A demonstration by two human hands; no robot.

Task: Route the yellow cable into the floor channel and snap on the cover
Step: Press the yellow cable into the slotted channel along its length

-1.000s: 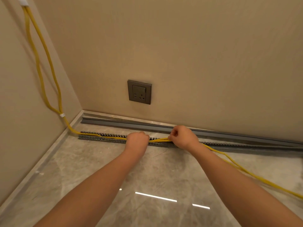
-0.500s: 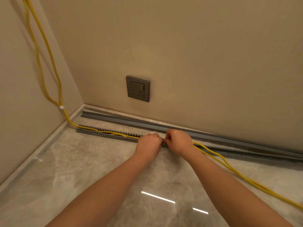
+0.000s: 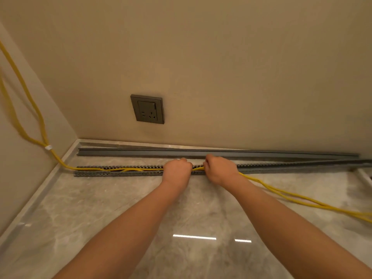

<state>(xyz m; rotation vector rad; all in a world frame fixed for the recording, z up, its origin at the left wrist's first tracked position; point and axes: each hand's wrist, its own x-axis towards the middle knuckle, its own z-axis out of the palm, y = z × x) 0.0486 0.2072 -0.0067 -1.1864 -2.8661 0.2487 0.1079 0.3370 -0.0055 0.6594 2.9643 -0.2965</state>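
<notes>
The yellow cable (image 3: 128,169) lies inside the slotted grey floor channel (image 3: 120,174) up to the left grip (image 3: 177,170), whose fingers are curled tight around it over the channel. A short span shows between the fists. The right grip (image 3: 220,170) pinches it there, just beside the left, and beyond it the cable trails loose across the floor (image 3: 100,208). The grey cover (image 3: 201,153) lies behind, along the wall under the wall socket (image 3: 148,109).
</notes>
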